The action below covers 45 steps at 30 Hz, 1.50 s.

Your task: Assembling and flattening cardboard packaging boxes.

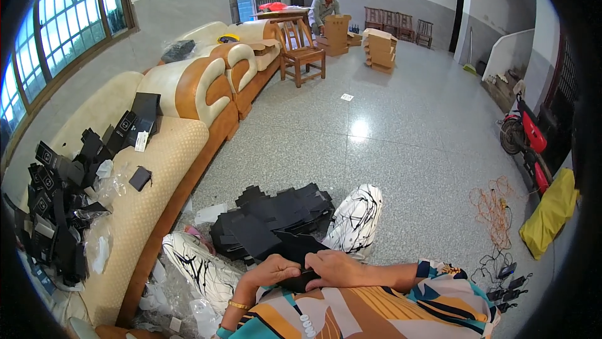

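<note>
A black cardboard piece (300,246), partly folded, is held close to my body above my lap. My left hand (280,270) pinches its near left side, the thumb pointing right. On the other side my right hand (332,268) grips it with fingers bent over the edge. The part between the palms is mostly hidden. Just beyond the hands, a heap of flat black cardboard pieces (282,210) lies between my knees, overlapping in an untidy stack.
A cream sofa (182,145) on the left bears black boxes (44,195), plastic wrap and a small black pouch (140,178). To the right lie an orange cord (492,210), dark adapters (508,286) and a yellow bag (549,213). Far off, a person (324,7) handles brown cartons (337,35).
</note>
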Each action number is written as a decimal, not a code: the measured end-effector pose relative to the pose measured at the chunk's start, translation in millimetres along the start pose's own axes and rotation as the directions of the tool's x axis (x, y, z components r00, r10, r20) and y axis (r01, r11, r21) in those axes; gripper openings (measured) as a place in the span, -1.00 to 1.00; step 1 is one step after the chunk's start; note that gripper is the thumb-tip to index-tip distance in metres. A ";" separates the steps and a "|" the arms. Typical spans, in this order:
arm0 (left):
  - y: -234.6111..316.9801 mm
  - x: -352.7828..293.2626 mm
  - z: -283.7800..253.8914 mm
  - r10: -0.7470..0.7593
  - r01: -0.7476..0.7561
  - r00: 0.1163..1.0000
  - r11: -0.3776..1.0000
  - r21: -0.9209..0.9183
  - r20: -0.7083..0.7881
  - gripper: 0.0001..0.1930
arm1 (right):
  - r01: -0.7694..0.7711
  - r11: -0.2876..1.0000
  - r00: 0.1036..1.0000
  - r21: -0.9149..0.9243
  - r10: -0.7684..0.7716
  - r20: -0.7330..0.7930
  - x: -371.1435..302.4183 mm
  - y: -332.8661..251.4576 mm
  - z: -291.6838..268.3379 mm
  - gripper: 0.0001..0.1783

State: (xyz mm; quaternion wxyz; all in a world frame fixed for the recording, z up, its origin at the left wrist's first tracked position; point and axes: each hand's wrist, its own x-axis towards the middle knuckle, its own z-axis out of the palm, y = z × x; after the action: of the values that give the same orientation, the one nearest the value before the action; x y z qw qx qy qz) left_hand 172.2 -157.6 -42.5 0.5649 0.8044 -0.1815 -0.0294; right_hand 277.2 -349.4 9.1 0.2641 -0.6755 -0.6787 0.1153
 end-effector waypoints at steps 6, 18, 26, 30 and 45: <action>-1.4 -0.4 9.1 -0.036 0.035 0.999 0.998 -0.044 -0.001 -0.56 | -0.003 1.000 1.000 -0.008 0.003 -0.022 -10.3 -2.1 5.3 -0.46; 4.8 4.2 17.3 -0.103 0.095 0.977 0.994 -0.049 -0.185 -0.63 | -0.106 0.993 0.994 -0.054 0.105 -0.013 -8.3 -3.2 -1.4 -0.51; -21.0 -16.6 -1.8 -0.135 0.095 0.930 0.987 -0.133 -0.343 -0.66 | -0.090 0.995 0.995 0.054 0.092 -0.029 -4.1 0.4 -14.9 -0.60; -22.1 -39.9 -3.0 -0.237 0.049 0.788 0.944 -0.326 -0.568 -0.55 | -0.043 0.976 0.997 0.215 0.057 -0.060 -7.9 4.8 -20.9 -0.67; -41.0 -98.0 8.0 -0.218 0.466 0.590 0.878 0.107 -0.777 -0.74 | 0.451 0.302 0.891 0.840 -0.104 -0.441 0.7 68.4 -60.0 -0.79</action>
State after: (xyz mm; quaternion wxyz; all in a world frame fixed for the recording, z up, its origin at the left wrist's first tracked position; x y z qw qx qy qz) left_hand 89.4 -120.8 -98.6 0.4429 0.8398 0.2234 0.2204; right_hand 366.6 -356.6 24.2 0.7147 -0.2848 -0.5503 0.3242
